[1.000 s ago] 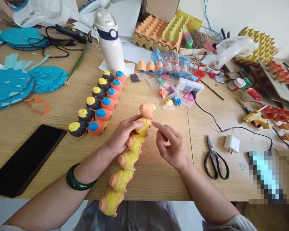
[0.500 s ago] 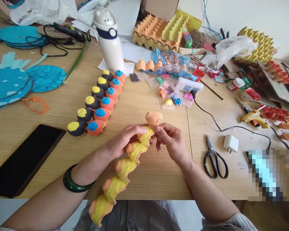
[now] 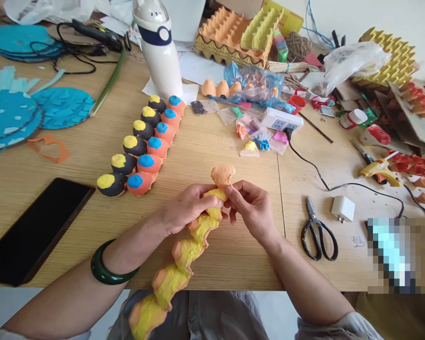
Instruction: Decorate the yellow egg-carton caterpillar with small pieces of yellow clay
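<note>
A long strip of orange egg-carton cups (image 3: 186,252), partly coated in yellow clay, runs from the table's front edge up to both hands. My left hand (image 3: 189,206) grips its upper part, thumb over the yellow surface. My right hand (image 3: 250,205) pinches the strip's edge just below the bare orange cup at the top end. Left of the hands lie two joined rows of cups: black ones with yellow tops (image 3: 123,163) and orange-red ones with blue tops (image 3: 150,161).
A black phone (image 3: 37,229) lies at left, scissors (image 3: 318,229) and a white adapter (image 3: 343,208) at right. Behind are a white bottle (image 3: 159,56), clay packets (image 3: 262,140), a power strip (image 3: 282,120) and egg trays (image 3: 233,38). A yellow glue gun (image 3: 381,171) lies farther right.
My left thumb has moved onto the yellow surface near the top of the strip. My right hand keeps its pinch. The camera view has shifted slightly.
</note>
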{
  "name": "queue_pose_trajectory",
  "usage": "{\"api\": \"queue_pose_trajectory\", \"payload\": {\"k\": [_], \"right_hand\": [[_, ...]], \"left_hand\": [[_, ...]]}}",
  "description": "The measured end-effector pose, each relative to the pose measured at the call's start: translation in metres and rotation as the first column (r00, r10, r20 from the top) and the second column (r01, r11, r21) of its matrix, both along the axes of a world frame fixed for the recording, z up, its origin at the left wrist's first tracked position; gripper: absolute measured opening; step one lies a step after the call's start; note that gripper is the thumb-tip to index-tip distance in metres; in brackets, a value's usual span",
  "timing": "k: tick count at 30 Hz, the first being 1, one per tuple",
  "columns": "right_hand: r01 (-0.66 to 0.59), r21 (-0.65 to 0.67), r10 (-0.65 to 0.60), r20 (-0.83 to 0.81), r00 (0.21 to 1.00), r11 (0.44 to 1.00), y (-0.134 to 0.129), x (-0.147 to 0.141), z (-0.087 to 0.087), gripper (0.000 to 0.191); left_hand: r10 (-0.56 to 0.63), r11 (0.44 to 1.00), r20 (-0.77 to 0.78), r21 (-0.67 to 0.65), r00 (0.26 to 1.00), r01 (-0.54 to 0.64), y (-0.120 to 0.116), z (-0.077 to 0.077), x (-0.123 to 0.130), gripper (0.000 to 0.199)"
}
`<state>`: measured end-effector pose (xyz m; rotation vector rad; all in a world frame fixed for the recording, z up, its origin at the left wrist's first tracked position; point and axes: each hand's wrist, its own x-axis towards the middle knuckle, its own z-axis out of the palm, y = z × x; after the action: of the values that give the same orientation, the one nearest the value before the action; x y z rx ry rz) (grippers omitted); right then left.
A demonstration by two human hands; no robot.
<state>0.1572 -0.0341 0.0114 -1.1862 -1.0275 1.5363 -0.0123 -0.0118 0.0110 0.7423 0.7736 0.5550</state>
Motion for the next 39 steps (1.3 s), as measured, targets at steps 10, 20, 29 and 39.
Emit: {"api": "queue_pose_trajectory", "payload": {"k": [10, 20, 29, 39], "right_hand": [[-0.026, -0.029, 0.025, -0.037, 0.999, 0.999, 0.003, 0.006, 0.003, 0.040], [-0.168, -0.119, 0.143, -0.193, 0.971, 0.979, 0.011, 0.013, -0.002, 0.040], [-0.242, -0.073, 0.221, -0.216, 0.951, 0.968, 0.013, 0.013, -0.005, 0.038], [-0.217, -0.160, 0.172, -0.254, 0.952, 0.963, 0.014, 0.014, -0.004, 0.031]], "left_hand": [[-0.087, 0.993, 0.230, -0.063, 0.969, 0.104, 0.005, -0.006, -0.004, 0.027], [-0.077, 0.997, 0.148, 0.039, 0.986, 0.072, 0.007, -0.008, -0.008, 0.028], [-0.088, 0.996, 0.130, 0.039, 0.988, 0.084, 0.009, -0.007, -0.009, 0.033], [-0.071, 0.989, 0.116, 0.138, 0.991, 0.055, 0.007, -0.008, -0.006, 0.043]]}}
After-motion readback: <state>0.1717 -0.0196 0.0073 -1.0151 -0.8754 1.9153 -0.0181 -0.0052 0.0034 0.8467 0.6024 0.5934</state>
